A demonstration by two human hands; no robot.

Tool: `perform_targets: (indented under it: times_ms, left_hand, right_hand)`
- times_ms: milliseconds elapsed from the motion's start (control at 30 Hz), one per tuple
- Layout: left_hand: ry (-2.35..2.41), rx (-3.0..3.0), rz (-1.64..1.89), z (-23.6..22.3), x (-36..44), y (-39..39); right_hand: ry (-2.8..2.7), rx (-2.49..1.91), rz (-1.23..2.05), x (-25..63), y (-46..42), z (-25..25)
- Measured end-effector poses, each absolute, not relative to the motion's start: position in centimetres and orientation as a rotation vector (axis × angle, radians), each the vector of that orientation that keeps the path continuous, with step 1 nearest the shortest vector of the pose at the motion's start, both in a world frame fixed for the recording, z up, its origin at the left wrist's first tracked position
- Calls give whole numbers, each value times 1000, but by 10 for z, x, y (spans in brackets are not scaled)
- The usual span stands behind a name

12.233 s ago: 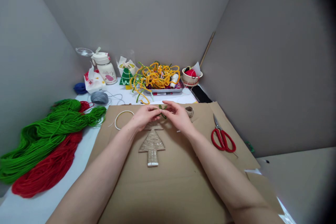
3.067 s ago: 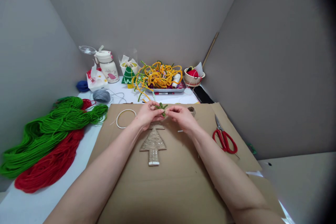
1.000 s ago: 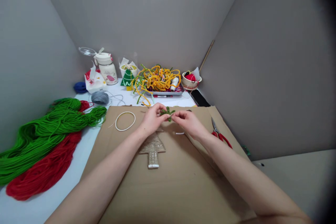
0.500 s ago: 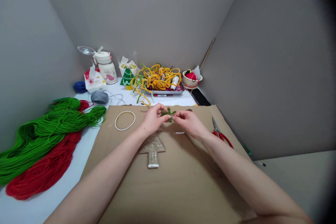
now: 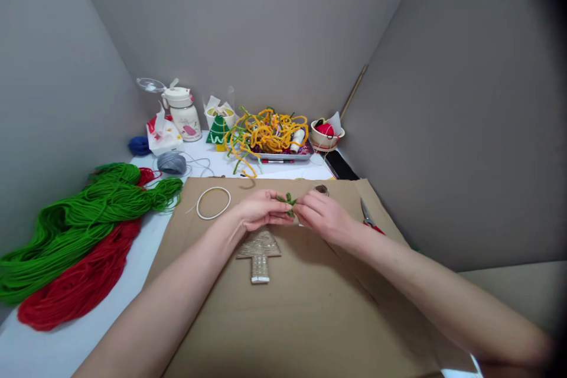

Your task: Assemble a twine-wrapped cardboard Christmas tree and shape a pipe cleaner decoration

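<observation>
Between my two hands is a small dark green yarn piece [image 5: 289, 198] with several short lobes, like a little flower or star. My left hand [image 5: 264, 209] pinches it from the left, fingers and thumb closed on its edge. From the right, the fingertips of my right hand [image 5: 322, 212] are closed at its other edge; the exact grip is hidden behind the knuckles. Below my left hand lies a tree-shaped piece wrapped in twine [image 5: 260, 248], its trunk end white; the hand and wrist cover its upper part. A white ring [image 5: 213, 203] lies left of my left hand.
Red-handled scissors [image 5: 370, 217] lie right of my right forearm, handles mostly hidden. Brown cardboard [image 5: 266, 331] covers the table. Green yarn [image 5: 93, 212] and red yarn [image 5: 84, 283] lie left. Behind stand a bottle [image 5: 183, 118], a tray [image 5: 287, 157] of orange cord, and a bowl [image 5: 326, 140].
Both hands have come slightly lower, and my right hand has turned so its back shows more. My right forearm has swung outward, covering more of the scissors. The green yarn piece stays between the hands.
</observation>
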State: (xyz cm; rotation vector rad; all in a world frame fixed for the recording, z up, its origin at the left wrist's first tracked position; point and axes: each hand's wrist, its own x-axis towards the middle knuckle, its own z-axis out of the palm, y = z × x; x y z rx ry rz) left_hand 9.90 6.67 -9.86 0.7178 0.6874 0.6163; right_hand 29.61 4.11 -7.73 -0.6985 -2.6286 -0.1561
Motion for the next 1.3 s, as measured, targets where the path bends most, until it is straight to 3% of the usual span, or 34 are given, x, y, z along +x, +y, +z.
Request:
perform_targets:
  times_ms: [133, 267, 400, 533, 700, 1300]
  left_hand:
    - [653, 695, 426, -105, 97, 67]
    - [635, 665, 349, -102, 98, 66]
    - [756, 723, 750, -94, 101, 69]
    - [906, 841, 1284, -96, 103, 75]
    - [989, 953, 1329, -107, 107, 77]
    - [1010, 747, 990, -105, 101, 79]
  right_hand:
    - [-2921, -257, -397, 301, 46, -57]
    - [-3004, -62, -400, 296, 51, -39]
    - [-2895, -499, -231, 292, 61, -37]
    - [-2189, -1140, 240, 282, 65, -59]
    - [-1624, -1244, 871, 257, 61, -96]
    - [-1410, -1324, 886, 250, 60, -113]
